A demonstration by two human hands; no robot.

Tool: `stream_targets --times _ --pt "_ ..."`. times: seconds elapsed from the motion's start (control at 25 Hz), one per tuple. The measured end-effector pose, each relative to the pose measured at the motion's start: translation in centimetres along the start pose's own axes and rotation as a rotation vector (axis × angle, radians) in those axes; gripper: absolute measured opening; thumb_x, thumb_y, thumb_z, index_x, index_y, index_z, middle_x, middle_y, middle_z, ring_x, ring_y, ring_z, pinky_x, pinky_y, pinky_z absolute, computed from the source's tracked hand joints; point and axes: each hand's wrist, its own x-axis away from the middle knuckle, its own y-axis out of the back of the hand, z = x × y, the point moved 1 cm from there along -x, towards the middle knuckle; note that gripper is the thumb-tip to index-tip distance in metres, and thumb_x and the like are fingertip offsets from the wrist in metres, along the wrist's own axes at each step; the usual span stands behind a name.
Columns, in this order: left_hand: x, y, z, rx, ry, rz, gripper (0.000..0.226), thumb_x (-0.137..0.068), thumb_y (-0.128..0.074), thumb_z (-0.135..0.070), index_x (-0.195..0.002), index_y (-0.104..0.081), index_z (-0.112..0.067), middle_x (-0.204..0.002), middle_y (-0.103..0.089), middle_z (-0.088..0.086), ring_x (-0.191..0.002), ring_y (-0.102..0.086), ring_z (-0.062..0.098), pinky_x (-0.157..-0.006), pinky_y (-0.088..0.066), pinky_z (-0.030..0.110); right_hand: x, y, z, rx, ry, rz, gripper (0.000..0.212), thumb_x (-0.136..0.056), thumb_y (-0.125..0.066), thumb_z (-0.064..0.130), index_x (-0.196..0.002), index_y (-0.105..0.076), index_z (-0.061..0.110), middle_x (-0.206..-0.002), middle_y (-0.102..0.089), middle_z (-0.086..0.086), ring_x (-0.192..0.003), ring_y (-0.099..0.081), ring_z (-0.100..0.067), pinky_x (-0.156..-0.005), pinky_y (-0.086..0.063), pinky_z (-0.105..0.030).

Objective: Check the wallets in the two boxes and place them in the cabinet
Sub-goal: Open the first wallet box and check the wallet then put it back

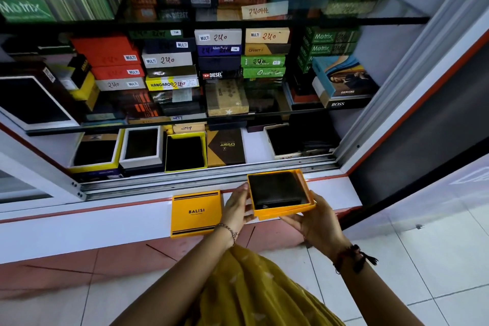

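An open orange box (284,210) with a black wallet (276,189) lying in it is held just above the cabinet's white ledge (105,227). My left hand (238,206) grips its left side and my right hand (315,222) supports it from below on the right. The box seems to sit on its own orange lid. A second orange box (195,213), closed and marked BALISI, lies flat on the ledge to the left of my left hand.
The cabinet's bottom shelf (255,144) holds several open boxes with black wallets and a brown Orbit box (226,147). Glass shelves above are stacked with labelled wallet boxes. A sliding-door track (206,180) runs along the front. The open door frame (412,82) stands at the right.
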Motion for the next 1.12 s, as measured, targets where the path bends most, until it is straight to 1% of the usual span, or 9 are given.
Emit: stream_targets --times 0.08,0.24,0.32,0.52,0.64,0.84,0.92,1.04,1.12 --pt "-0.7 0.1 0.2 -0.078 -0.016 0.028 0.019 -0.097 -0.050 -0.034 -0.113 -0.059 -0.034 -0.118 -0.066 0.006 -0.086 -0.067 0.019 -0.076 -0.058 0.038 -0.3 0.0 -0.9 0.056 0.026 -0.046 0.039 -0.103 -0.038 0.027 -0.128 -0.064 0.012 -0.120 -0.072 -0.018 -0.107 -0.070 -0.038 -0.087 -0.062 -0.047" --pt "-1.7 0.9 0.2 -0.135 0.008 0.038 0.031 -0.091 -0.062 -0.035 -0.121 -0.062 -0.029 -0.130 -0.060 0.006 -0.115 -0.063 0.028 -0.067 -0.063 0.032 -0.8 1.3 -1.6 0.370 0.139 -0.192 0.032 -0.106 -0.037 0.018 -0.133 -0.055 0.016 -0.118 -0.070 -0.011 -0.098 -0.070 -0.026 -0.079 -0.055 -0.038" --pt "-2.3 0.9 0.4 -0.181 -0.011 0.026 0.035 -0.090 -0.066 -0.024 -0.125 -0.062 -0.023 -0.132 -0.061 0.006 -0.117 -0.062 0.028 -0.076 -0.063 0.036 -1.2 1.7 -1.6 0.532 0.127 -0.217 0.033 -0.107 -0.034 0.012 -0.136 -0.049 0.011 -0.122 -0.063 -0.013 -0.097 -0.066 -0.027 -0.076 -0.054 -0.035" --pt "-2.6 -0.4 1.2 -0.282 -0.067 -0.087 0.036 -0.085 -0.071 -0.009 -0.120 -0.065 -0.015 -0.119 -0.069 0.007 -0.105 -0.067 0.027 -0.081 -0.062 0.046 -2.5 2.4 -0.4 1.038 0.220 -0.155 0.042 -0.092 -0.065 0.009 -0.132 -0.053 0.010 -0.120 -0.062 -0.009 -0.087 -0.063 -0.017 -0.072 -0.053 -0.022" --pt "-2.7 -1.2 2.2 -0.467 -0.132 -0.191 0.030 -0.082 -0.073 -0.010 -0.110 -0.066 -0.017 -0.092 -0.072 -0.001 -0.082 -0.073 0.027 -0.073 -0.063 0.046 -3.2 4.1 0.1 1.276 0.276 -0.107 0.066 -0.083 -0.077 0.021 -0.141 -0.046 0.016 -0.122 -0.063 -0.004 -0.101 -0.065 -0.022 -0.080 -0.052 -0.025" --pt "-2.9 -1.3 3.7 -0.709 -0.190 -0.288 0.027 -0.078 -0.068 -0.014 -0.104 -0.067 -0.018 -0.094 -0.076 0.008 -0.076 -0.074 0.025 -0.071 -0.063 0.042 -3.2 5.6 1.7 1.568 0.404 -0.054 0.060 -0.085 -0.073 0.043 -0.138 -0.054 0.022 -0.128 -0.065 -0.003 -0.102 -0.066 -0.022 -0.080 -0.052 -0.028" --pt "-3.0 -1.4 4.1 -0.718 -0.208 -0.331 0.027 -0.078 -0.070 -0.013 -0.105 -0.070 -0.016 -0.100 -0.076 0.007 -0.082 -0.074 0.022 -0.076 -0.063 0.040 -3.4 5.9 1.8 1.735 0.440 -0.049 0.064 -0.088 -0.066 0.050 -0.144 -0.047 0.026 -0.136 -0.053 -0.002 -0.102 -0.067 -0.021 -0.080 -0.058 -0.031" --pt "-3.0 -1.5 4.0 -0.785 -0.257 -0.356 0.029 -0.077 -0.075 -0.015 -0.106 -0.075 -0.014 -0.111 -0.075 0.004 -0.102 -0.069 0.019 -0.094 -0.052 0.027 -4.3 5.6 2.3 1.905 0.631 -0.097 0.053 -0.095 -0.052 0.053 -0.144 -0.047 0.034 -0.126 -0.053 -0.003 -0.090 -0.068 -0.021 -0.067 -0.058 -0.031" --pt "-3.0 -1.4 3.9 -0.757 -0.239 -0.344 0.031 -0.077 -0.076 -0.011 -0.108 -0.073 -0.010 -0.108 -0.075 0.005 -0.103 -0.068 0.021 -0.088 -0.055 0.025 -4.6 5.0 3.6 1.922 0.694 -0.042 0.051 -0.094 -0.052 0.055 -0.142 -0.049 0.036 -0.117 -0.058 0.000 -0.091 -0.067 -0.019 -0.066 -0.056 -0.031"
